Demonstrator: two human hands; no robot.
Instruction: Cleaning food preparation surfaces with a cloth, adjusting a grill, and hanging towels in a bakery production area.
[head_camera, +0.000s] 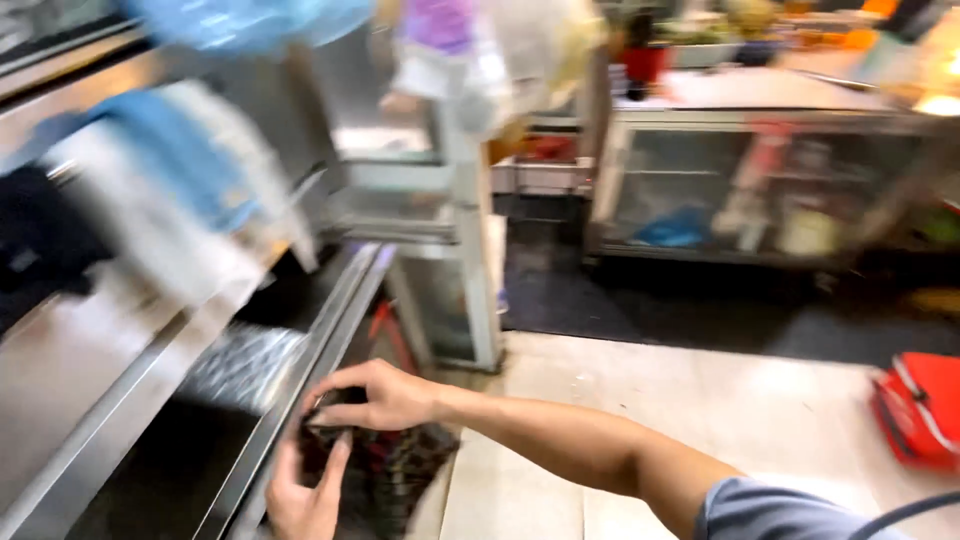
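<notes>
Nearest you, at the bottom right of the frame, is your grey-blue sleeve (760, 510), cut off by the lower edge, with a dark cord (905, 512) curving beside it. From it your bare forearm runs left toward bottom centre, where your right hand (375, 397) curls its fingers down onto the top of a dark bundle (395, 465) — thumb and fingertips drawn together, pinching its upper edge. Your left hand (305, 495) comes up from the bottom edge, partly cut off, its fingers pressed against the same bundle from below and closed around its left side. The bundle sits just beside the long steel rail (330, 330) of the counter, low in the frame; it looks soft, dark and patterned with a touch of red, but blur keeps you from telling what it is made of.

Everything else is smeared by motion. On the left a brushed steel counter (60, 370) slopes up toward the upper left, carrying a blue and white cloth (190, 170) and something black (40, 240) whose shape is hard to make out. A glass-fronted cabinet (760, 185) with a metal frame fills the upper right — its contents are only coloured blots. The floor (700, 390) at centre right is pale and smooth. At the right edge a red bag (925, 410) is cut off by the frame.
</notes>
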